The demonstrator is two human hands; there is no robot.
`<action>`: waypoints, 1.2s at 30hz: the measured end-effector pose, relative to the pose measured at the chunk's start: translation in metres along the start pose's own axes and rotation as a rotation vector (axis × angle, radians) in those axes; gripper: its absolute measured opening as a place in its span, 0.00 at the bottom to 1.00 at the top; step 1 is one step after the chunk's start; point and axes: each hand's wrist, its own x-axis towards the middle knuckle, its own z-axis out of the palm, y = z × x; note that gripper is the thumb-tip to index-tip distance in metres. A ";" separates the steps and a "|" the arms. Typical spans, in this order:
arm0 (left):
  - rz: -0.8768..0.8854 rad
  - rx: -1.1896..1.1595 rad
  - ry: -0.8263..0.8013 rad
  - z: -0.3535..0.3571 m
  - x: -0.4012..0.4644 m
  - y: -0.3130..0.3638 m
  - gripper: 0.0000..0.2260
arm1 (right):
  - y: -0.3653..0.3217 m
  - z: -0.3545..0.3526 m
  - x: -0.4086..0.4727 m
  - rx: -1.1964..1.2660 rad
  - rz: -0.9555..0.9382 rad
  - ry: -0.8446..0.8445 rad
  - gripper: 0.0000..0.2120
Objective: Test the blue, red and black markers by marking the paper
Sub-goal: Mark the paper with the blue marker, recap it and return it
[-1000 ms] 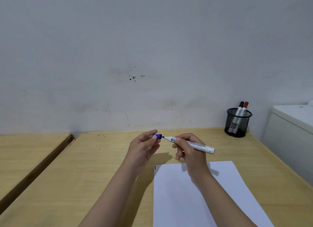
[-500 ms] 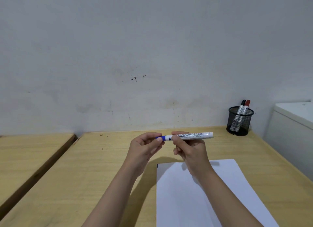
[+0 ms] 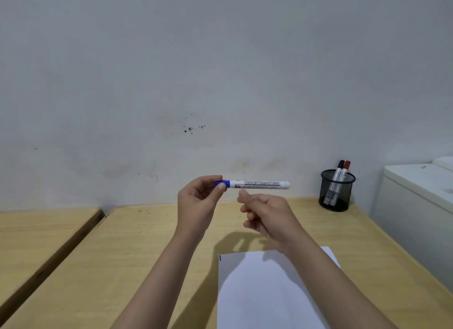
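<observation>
My left hand point(image 3: 198, 201) pinches the blue marker point(image 3: 259, 184) by its blue cap end. The capped marker lies level in the air above the table, its white barrel pointing right. My right hand point(image 3: 267, 215) is just below the barrel, off it, with its fingers loosely curled and nothing in them. The white paper point(image 3: 264, 294) lies on the wooden table point(image 3: 137, 255) under my right forearm, with a short dark mark at its top left corner. The black marker point(image 3: 339, 169) and the red marker point(image 3: 345, 168) stand in a black mesh cup point(image 3: 337, 193) at the back right.
A white cabinet point(image 3: 416, 198) stands along the table's right side. A second wooden table point(image 3: 36, 235) sits to the left across a dark gap. A grey wall rises right behind the table.
The cap went back onto the blue marker. My right hand let go of the barrel and dropped below it; the marker rose and now hangs from my left hand alone.
</observation>
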 end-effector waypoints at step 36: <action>0.087 0.705 -0.352 0.280 0.073 -0.145 0.16 | -0.055 -0.295 0.150 -0.988 -0.276 0.572 0.22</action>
